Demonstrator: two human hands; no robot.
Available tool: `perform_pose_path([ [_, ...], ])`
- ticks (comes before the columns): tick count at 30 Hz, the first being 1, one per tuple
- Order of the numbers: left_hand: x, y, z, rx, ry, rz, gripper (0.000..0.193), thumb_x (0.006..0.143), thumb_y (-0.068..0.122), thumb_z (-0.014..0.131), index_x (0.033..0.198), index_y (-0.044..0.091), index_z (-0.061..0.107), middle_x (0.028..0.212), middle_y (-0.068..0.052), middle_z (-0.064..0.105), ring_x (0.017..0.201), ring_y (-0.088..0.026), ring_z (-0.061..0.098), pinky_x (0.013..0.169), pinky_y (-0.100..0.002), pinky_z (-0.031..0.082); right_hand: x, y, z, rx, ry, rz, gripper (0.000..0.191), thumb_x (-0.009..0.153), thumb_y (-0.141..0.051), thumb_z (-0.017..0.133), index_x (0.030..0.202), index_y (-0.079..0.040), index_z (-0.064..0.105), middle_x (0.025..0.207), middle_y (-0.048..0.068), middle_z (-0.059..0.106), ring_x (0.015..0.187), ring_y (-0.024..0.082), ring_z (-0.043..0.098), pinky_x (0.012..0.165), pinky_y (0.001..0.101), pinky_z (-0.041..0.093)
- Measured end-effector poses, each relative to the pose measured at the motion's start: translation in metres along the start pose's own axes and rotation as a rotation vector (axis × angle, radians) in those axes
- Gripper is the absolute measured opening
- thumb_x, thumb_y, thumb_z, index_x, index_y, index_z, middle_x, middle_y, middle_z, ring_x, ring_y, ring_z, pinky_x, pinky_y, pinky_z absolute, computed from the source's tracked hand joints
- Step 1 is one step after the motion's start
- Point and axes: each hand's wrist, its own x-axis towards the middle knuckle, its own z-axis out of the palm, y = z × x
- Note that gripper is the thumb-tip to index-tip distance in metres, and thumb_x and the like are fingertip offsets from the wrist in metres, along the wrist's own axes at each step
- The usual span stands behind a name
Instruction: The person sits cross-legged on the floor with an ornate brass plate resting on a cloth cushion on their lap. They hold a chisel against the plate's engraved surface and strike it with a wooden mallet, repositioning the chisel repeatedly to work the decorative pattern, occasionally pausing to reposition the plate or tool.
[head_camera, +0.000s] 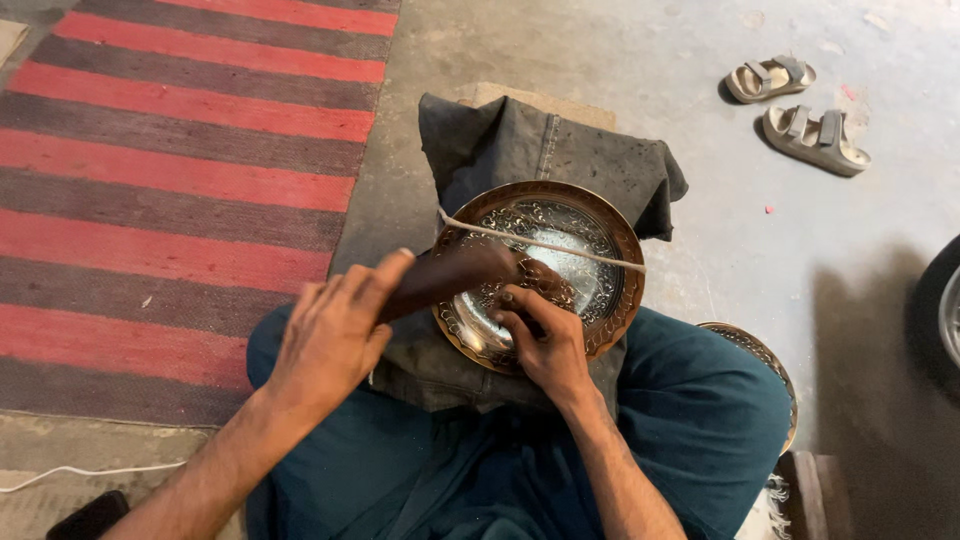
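The person is sitting cross-legged in teal trousers (690, 410) on the floor. The left hand (335, 335) is gripping the handle of a dark brown wooden mallet (445, 278), fingers wrapped closed around it. The mallet's long axis is running from lower left to upper right, its head pointing over the plate's left part. The right hand (545, 345) is pinching something small against the plate's lower inside, fingers drawn narrow; what it is holding cannot be told. The round engraved brass plate with a silvery patterned centre (600, 225) is lying tilted on a dark grey folded cloth cushion (560, 145) just in front of the legs, with nothing lying loose in its hollow. A pale cord (590, 255) is stretching across its face from upper left to right rim. A second brass plate's rim (765, 360) is peeking out beside the right knee. Farther left, a red and grey striped rug (180, 160) is lying flat. Farthest, a pair of beige sandals (800, 105) is resting on the grey concrete floor (650, 50).
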Motion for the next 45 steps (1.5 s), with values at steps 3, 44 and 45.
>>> perform_pose_path([
  [3,0.0,-0.002,0.001,0.166,-0.002,0.027,0.077,0.08,0.0,0.069,0.15,0.023,0.044,0.098,-0.007,0.06,0.092,-0.028,0.061,0.084,-0.046,0.047,0.002,0.0,0.0,0.007,-0.012,0.029,0.022,0.09,-0.001,0.074,0.111,-0.006,0.071,0.092,0.008,0.079,0.08,0.015,0.077,0.069,0.0285,0.059],
  [44,0.023,0.006,-0.015,-0.102,-0.128,-0.015,0.092,0.075,0.002,0.071,0.157,0.024,0.036,0.088,-0.011,0.056,0.085,-0.033,0.063,0.078,-0.05,0.052,-0.011,-0.004,0.005,0.046,0.148,0.104,0.021,0.093,0.001,0.073,0.113,0.002,0.068,0.101,0.01,0.08,0.095,0.016,0.079,0.082,0.0269,0.063],
  [45,0.023,0.005,-0.015,0.014,-0.117,0.034,0.088,0.079,0.001,0.07,0.156,0.027,0.038,0.087,-0.01,0.055,0.084,-0.032,0.063,0.077,-0.049,0.052,-0.011,-0.005,0.005,0.037,0.145,0.102,0.021,0.093,0.001,0.073,0.113,0.002,0.069,0.101,0.009,0.08,0.094,0.016,0.079,0.082,0.0269,0.063],
])
